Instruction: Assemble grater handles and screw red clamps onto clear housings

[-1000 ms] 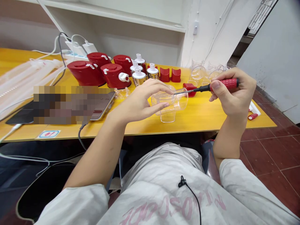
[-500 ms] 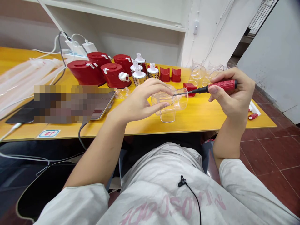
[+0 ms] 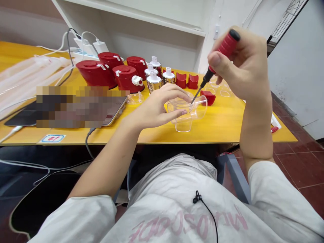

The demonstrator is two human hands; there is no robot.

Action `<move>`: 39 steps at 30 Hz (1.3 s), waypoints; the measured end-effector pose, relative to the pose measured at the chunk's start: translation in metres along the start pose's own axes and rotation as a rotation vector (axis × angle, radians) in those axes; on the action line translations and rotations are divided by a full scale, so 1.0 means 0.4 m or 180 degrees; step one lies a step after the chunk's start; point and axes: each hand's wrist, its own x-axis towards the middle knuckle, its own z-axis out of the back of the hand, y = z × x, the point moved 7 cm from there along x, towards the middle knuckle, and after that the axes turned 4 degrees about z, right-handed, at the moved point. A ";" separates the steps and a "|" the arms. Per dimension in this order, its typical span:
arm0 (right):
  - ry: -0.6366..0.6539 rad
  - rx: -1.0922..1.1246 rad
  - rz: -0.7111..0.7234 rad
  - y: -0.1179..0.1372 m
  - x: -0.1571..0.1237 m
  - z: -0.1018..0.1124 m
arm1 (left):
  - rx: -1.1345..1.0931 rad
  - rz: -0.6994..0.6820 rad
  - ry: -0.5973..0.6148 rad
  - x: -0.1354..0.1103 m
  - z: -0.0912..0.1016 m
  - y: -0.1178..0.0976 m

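My left hand [image 3: 165, 106] is closed around the side of a clear plastic housing [image 3: 183, 125] with a short spout-like opening, holding it at the table's front part. My right hand [image 3: 244, 64] grips a screwdriver [image 3: 208, 75] with a red and black handle. Its shaft slants down to the left, and the tip touches the housing close to my left fingertips. Whether a screw sits under the tip is too small to tell. Just behind the housing lies a red curved plastic piece [image 3: 209, 98].
Several red plastic bases [image 3: 126, 78] and perforated metal drums [image 3: 154, 81] with white stems stand behind my left hand. Two red pieces [image 3: 193, 81] are beside them. Clear parts [image 3: 225, 89] lie at the back right. A tablet [image 3: 115, 109] and cables are on the left.
My right hand has risen, tilting the screwdriver from nearly level to a steep slant with its tip at the housing. My left hand keeps its hold. The view has shifted slightly.
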 end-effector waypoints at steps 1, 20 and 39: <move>0.0214 0.0018 -0.0085 0.003 0.024 -0.012 | -0.0025 -0.0034 -0.0029 -0.001 -0.001 0.002; 0.1007 0.0345 -0.0119 -0.028 0.084 -0.029 | -0.0048 -0.0094 -0.0310 -0.009 -0.012 0.025; 0.0604 0.1155 0.0314 -0.019 0.096 -0.054 | -0.0034 -0.0662 -0.1131 -0.021 -0.060 0.098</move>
